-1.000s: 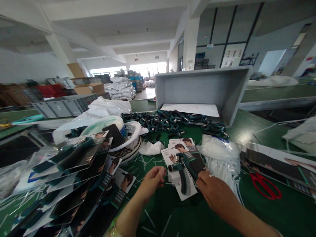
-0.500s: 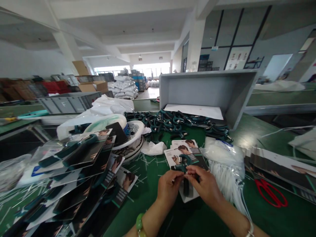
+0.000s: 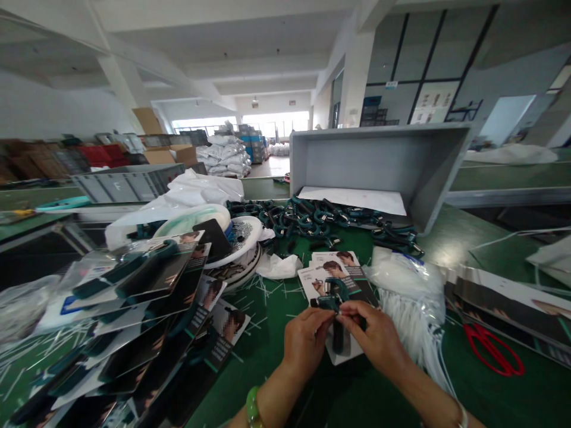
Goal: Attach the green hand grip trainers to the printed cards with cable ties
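My left hand [image 3: 307, 339] and my right hand [image 3: 373, 333] meet fingertip to fingertip over a dark green hand tool [image 3: 338, 290] with a C-shaped head and black handle. Both are closed in a pinch at the tool's neck. A tiny white bit, looking like a cable tie [image 3: 338, 312], shows between the fingertips; most of it is hidden. Beneath the tool lies a printed backing card [image 3: 311, 279], overlapping another card [image 3: 357, 270]. Just right of my right hand is a bag of white cable ties [image 3: 408, 297], their loose ends fanning toward me.
Mounted tools on cards [image 3: 151, 321] form a leaning pile at left. Loose green tools [image 3: 307, 217] spill from a tipped grey bin [image 3: 357, 160]. Red-handled scissors [image 3: 493, 351] and more cards [image 3: 504, 303] lie right. White reels [image 3: 241, 241] stand left of centre; tie offcuts litter the table.
My right fingertips have shifted slightly at the tool's neck, and the view has moved a little. Both hands remain pinched at the same spot.
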`<state>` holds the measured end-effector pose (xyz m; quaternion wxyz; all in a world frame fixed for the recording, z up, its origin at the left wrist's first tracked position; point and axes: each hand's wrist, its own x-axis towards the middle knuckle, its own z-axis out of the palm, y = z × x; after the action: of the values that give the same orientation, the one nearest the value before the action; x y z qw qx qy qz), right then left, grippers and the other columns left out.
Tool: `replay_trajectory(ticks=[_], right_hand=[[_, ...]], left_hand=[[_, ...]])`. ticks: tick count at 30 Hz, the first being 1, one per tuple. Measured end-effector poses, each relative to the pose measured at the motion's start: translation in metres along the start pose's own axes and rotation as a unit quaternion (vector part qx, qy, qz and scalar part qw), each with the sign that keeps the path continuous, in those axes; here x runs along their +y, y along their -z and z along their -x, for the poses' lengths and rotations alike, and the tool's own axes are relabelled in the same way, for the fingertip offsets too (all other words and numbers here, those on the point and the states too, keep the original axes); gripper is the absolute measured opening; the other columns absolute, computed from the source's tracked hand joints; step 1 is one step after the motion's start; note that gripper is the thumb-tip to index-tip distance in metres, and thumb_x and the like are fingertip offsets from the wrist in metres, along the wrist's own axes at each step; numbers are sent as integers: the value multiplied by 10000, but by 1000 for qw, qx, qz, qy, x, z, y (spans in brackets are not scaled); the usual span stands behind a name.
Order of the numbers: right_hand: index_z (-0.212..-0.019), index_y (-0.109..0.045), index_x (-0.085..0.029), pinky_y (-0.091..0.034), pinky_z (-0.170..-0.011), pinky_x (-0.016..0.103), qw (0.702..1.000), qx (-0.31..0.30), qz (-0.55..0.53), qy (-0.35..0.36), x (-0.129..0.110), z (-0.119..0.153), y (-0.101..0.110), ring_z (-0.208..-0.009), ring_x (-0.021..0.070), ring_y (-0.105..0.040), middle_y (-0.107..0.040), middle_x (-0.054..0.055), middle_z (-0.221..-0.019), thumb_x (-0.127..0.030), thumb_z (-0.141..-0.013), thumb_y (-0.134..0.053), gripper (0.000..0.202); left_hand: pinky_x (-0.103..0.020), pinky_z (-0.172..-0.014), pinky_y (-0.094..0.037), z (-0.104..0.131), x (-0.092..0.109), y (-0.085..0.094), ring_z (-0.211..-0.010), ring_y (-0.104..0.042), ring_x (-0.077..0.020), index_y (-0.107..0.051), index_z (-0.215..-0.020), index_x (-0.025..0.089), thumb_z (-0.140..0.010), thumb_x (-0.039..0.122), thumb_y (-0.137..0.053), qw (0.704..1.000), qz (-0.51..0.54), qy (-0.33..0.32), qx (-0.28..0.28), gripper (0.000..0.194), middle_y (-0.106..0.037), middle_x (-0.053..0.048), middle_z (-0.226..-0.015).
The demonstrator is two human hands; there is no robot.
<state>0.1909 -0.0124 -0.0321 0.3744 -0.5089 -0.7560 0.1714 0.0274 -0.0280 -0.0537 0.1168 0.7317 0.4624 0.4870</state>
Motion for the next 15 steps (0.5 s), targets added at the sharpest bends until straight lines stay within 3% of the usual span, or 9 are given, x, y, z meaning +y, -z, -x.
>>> replay_trajectory(ticks=[7,15], right_hand=[[-889,-625,-200,-448,-655,321,997,-68,49,4,-3,-3,2,-681,179,-580,-641,38,-780,-311,-808,-518,174],[-907,-611,-201,-446,-684,303,994,-107,3,-6,-6,-5,8,-728,178,-603,-668,35,-822,-294,-800,-525,166]], left_hand=[[-198,-704,-510,2,0,1,-777,-647,-113,-681,-937,213,-825,160,-523,1000,0,-2,2,201,-703,-37,-874],[-205,-695,-496,-1,1,3,-770,-641,-120,-691,-921,226,-829,179,-511,1000,16,12,-24,208,-700,-32,-869]])
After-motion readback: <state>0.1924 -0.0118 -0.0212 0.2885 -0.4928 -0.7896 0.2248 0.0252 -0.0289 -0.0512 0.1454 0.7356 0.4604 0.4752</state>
